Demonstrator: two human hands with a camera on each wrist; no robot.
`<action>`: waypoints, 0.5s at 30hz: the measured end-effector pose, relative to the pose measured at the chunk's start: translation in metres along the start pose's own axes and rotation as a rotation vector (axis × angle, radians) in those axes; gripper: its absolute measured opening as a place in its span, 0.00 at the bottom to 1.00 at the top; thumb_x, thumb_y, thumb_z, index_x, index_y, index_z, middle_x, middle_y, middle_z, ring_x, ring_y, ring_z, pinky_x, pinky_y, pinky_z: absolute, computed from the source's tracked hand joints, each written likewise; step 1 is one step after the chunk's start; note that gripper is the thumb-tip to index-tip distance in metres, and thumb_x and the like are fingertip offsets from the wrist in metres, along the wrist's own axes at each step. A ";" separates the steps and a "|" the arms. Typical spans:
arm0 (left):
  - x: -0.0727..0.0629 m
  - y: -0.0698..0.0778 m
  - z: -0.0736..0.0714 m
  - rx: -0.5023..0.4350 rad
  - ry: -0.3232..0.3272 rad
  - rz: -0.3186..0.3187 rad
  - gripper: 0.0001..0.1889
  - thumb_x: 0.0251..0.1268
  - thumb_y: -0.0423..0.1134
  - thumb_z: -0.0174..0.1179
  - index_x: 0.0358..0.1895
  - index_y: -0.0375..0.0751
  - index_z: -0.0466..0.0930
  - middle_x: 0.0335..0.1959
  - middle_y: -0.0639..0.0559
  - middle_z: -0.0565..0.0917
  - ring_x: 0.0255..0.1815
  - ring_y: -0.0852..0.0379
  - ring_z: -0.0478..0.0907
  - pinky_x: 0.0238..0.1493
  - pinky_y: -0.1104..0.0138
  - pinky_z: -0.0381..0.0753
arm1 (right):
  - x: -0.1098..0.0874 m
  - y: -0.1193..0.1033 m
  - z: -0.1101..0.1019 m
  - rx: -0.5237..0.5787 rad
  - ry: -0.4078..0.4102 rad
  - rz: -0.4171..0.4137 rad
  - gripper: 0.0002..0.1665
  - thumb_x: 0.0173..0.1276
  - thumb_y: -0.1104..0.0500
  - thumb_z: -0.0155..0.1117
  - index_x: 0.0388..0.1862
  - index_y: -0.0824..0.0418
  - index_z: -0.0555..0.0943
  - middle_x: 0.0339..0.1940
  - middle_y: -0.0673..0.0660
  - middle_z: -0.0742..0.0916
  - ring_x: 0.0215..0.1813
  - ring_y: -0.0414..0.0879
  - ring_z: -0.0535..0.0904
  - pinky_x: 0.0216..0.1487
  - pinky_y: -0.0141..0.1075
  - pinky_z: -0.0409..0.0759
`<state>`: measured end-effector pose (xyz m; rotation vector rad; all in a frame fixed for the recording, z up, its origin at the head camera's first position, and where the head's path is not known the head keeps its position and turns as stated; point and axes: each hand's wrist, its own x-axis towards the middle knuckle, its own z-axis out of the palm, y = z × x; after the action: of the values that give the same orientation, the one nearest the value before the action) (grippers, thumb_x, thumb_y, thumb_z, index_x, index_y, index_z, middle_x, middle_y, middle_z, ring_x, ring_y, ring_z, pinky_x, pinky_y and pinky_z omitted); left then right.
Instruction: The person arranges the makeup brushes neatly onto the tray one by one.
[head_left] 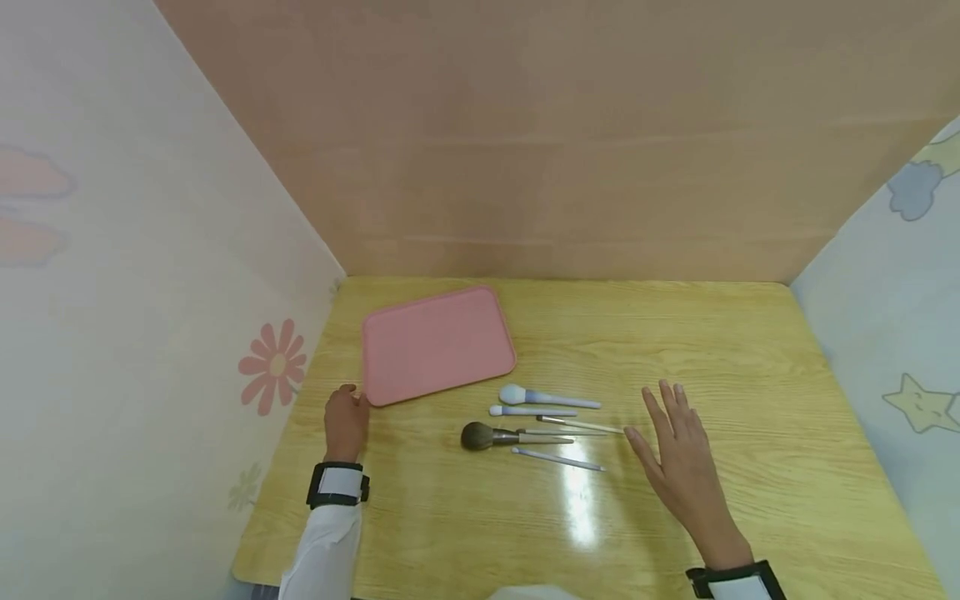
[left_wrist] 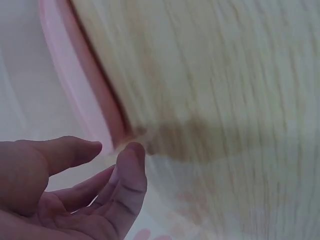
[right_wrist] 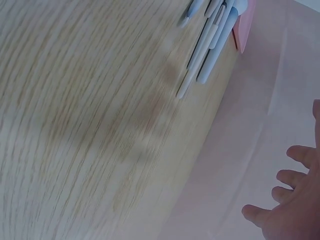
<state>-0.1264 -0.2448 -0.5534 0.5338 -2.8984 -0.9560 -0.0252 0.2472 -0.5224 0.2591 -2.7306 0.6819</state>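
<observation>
A pink tray (head_left: pixel 438 346) lies at the back left of the table, turned slightly. My left hand (head_left: pixel 347 423) is beside its near left corner with fingers loosely bent. In the left wrist view, a gap shows between the thumb (left_wrist: pixel 85 151) and a finger (left_wrist: pixel 131 172); whether they touch the tray corner I cannot tell. Several makeup brushes lie right of centre, among them a large pale brush (head_left: pixel 555 400), a dark fluffy brush (head_left: pixel 477 436) and a thin pale brush (head_left: pixel 558 459). To their right, my right hand (head_left: pixel 681 467) has its fingers spread and holds nothing.
The wooden table (head_left: pixel 787 433) reaches a tan wall (head_left: pixel 562 167) at the back. White walls with painted flowers and a star stand at either side. Light glares off the tabletop in front of the brushes.
</observation>
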 end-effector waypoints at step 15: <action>0.013 0.006 0.013 -0.033 -0.045 -0.050 0.17 0.70 0.28 0.46 0.59 0.22 0.70 0.51 0.27 0.77 0.50 0.36 0.78 0.48 0.48 0.77 | -0.001 0.000 0.001 0.019 -0.015 0.022 0.41 0.72 0.50 0.60 0.78 0.59 0.59 0.79 0.68 0.58 0.82 0.61 0.45 0.76 0.62 0.47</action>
<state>-0.1422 -0.2371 -0.5607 0.5927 -2.9160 -1.0332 -0.0245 0.2470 -0.5231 0.2390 -2.7461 0.7144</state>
